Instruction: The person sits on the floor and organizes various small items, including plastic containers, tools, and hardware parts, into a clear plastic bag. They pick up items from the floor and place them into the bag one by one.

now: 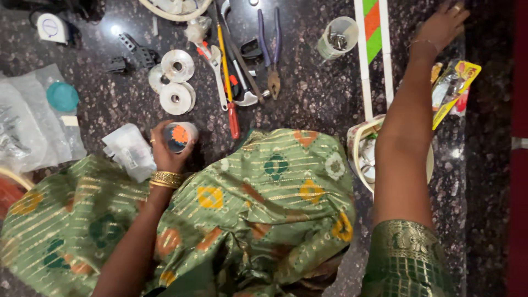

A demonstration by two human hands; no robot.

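The left hand (165, 148) is bent at the wrist, and its fingers (158, 136) are closed around a small clear cup (179, 136) with orange pieces inside, held just above the green patterned cloth (258, 192). Three white spools (175, 82) lie at 12 o'clock from this cup, with a little bare dark floor (313, 93) between. The right arm is stretched straight toward 1 o'clock. The right hand (443, 25) lies flat at the top edge, fingers spread and holding nothing, beside the striped strip (374, 33). Yellow packets (454, 88) lie just right of the forearm.
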